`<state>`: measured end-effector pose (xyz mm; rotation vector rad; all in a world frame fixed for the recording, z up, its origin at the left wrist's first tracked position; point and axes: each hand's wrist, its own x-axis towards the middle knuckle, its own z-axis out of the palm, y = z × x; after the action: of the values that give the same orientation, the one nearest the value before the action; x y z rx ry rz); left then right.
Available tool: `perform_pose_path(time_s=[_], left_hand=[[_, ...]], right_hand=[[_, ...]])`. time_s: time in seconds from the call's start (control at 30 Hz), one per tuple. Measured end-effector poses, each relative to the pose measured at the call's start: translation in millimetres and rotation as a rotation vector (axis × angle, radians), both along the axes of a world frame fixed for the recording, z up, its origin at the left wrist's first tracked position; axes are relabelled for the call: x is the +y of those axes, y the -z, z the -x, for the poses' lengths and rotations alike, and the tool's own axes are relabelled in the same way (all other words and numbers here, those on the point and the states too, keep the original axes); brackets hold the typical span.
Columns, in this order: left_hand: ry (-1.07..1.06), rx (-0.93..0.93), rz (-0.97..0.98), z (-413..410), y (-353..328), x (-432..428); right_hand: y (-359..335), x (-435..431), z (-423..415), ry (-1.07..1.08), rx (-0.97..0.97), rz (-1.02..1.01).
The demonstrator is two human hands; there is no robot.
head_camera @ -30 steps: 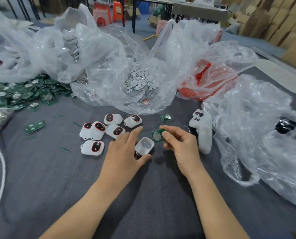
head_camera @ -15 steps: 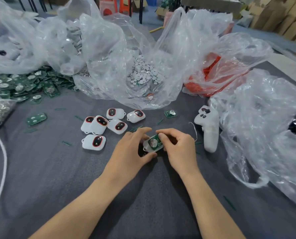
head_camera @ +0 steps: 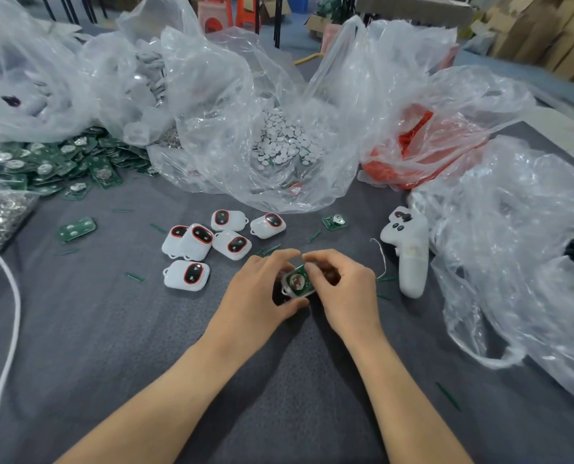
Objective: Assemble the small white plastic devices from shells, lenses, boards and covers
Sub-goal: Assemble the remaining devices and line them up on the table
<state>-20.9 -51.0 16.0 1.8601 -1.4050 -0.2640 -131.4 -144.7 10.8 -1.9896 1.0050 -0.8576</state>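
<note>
Near the middle of the grey cloth table, both hands meet over one white shell held just above the cloth. The left hand curls thumb and fingers round the shell's left side. The right hand bends its fingers onto the green circuit board sitting in the shell's open face, pinching it at the right end. Six finished devices with red-ringed dark lenses lie at ten o'clock from the hands. A loose board lies at one o'clock and a white controller at three o'clock. A pile of green boards sits far off at ten o'clock, and a clear bag of white discs at twelve o'clock.
</note>
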Motion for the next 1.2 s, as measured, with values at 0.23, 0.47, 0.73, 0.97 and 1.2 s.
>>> perform_pose_path(time_s=[0.23, 0.47, 0.73, 0.97, 1.2], left_hand=[[-0.005, -0.062, 0.045, -0.3, 4.5, -3.5], [-0.015, -0.074, 0.069, 1.3, 6.0, -4.3], [-0.03, -0.082, 0.062, 4.0, 7.3, -5.3], [-0.024, -0.097, 0.087, 5.8, 6.1, -1.9], [-0.024, -0.203, 0.3, 10.0, -0.3, -2.9]], right_hand=[[3.3, 1.8, -0.7, -0.03, 0.031, 0.126], [3.0, 0.1, -0.7, -0.038, 0.038, 0.191], [4.2, -3.0, -1.7, -0.011, 0.071, 0.112], [-0.1, -0.5, -0.3, -0.019, 0.001, -0.02], [-10.0, 3.0, 7.2, -0.113, -0.424, -0.421]])
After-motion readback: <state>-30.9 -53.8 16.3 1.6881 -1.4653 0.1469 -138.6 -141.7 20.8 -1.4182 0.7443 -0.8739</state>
